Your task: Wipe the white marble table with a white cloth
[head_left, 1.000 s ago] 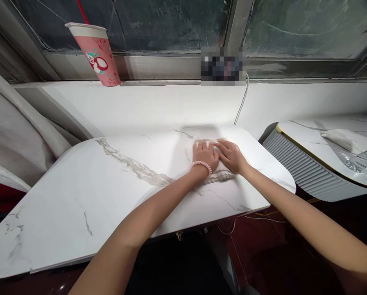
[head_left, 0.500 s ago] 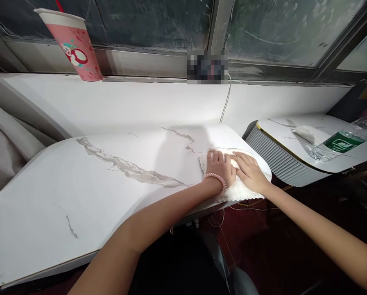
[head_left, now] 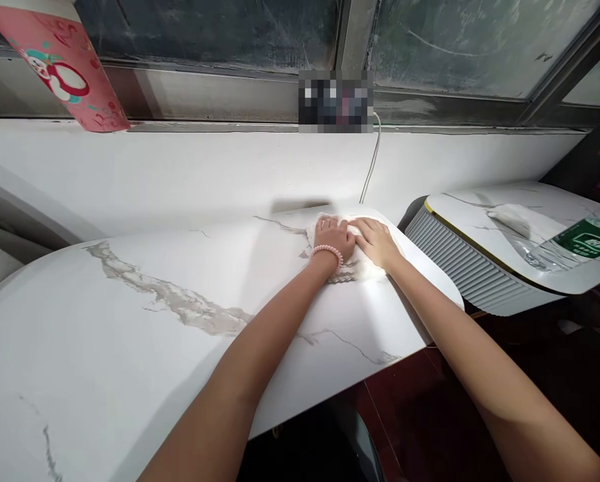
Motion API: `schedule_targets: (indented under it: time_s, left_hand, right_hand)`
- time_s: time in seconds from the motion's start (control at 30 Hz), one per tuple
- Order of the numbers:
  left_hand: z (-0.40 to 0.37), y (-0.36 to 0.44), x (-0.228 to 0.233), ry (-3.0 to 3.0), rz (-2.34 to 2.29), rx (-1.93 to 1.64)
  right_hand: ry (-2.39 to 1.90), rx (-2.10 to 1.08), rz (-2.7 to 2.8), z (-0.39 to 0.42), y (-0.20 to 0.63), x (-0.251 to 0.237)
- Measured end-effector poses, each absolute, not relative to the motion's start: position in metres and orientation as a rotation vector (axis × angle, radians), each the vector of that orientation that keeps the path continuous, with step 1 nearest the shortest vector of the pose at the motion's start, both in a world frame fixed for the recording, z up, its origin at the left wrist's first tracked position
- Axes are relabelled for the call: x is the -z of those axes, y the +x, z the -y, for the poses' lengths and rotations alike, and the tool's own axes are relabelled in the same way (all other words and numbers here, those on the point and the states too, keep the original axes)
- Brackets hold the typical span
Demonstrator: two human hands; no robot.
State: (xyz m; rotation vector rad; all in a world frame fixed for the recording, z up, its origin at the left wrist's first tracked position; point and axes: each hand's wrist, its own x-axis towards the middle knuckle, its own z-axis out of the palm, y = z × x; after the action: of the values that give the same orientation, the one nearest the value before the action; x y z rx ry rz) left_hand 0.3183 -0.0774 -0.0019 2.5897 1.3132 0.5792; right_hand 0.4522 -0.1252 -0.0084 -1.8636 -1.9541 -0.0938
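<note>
A white cloth (head_left: 363, 270) with a wavy edge lies bunched on the white marble-patterned table (head_left: 300, 381), close to its back edge by the wall. My left hand (head_left: 334, 237), with a pink coiled band on the wrist, lies on the cloth's left part, fingers stretched forward. Just to the right, my right hand (head_left: 378, 244) rests flat on the same cloth, its fingers apart and reaching toward the left hand. Both palms press from above, and part of the cloth is hidden beneath them.
A pink paper cup (head_left: 73, 73) stands on the window ledge at left. A pixelated object (head_left: 336, 102) sits mid-ledge, with a pale cable (head_left: 371, 164) hanging down. At right, a ribbed cabinet (head_left: 473, 264) carries a plastic bottle (head_left: 581, 239) and white tissue (head_left: 515, 219).
Both hands and the cloth have slid away from the table's front edge toward the wall, and slightly left. The view has shifted too, with the cup now farther left.
</note>
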Motion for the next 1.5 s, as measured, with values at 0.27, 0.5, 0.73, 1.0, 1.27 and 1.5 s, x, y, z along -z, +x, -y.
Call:
schedule_targets:
  time_s: [0.27,0.5,0.73,1.0,1.27,1.5]
  left_hand:
    - [0.016,0.312,-0.001,2.566,-1.404,-0.565]
    - [0.006,0.308,0.000,2.560,-1.418,-0.589]
    - [0.030,0.290,0.002,2.549,-1.438,-0.607]
    - [0.094,0.250,-0.005,2.570,-1.450,-0.553]
    - [0.192,0.190,0.005,2.718,-1.395,-0.498]
    - [0.230,0.117,0.020,2.864,-1.363,-0.629]
  right_hand:
    - [-1.792,0.095,1.991,0.054,0.450,0.010]
    - [-1.793,0.083,2.001,0.042,0.445,0.008]
    - [-1.828,0.118,2.019,0.065,0.426,0.010]
    - [-1.788,0.192,2.018,0.125,0.390,0.015]
    - [-1.780,0.243,2.011,0.235,0.327,0.015]
    - [-1.810,0.188,2.049,0.284,0.255,0.012]
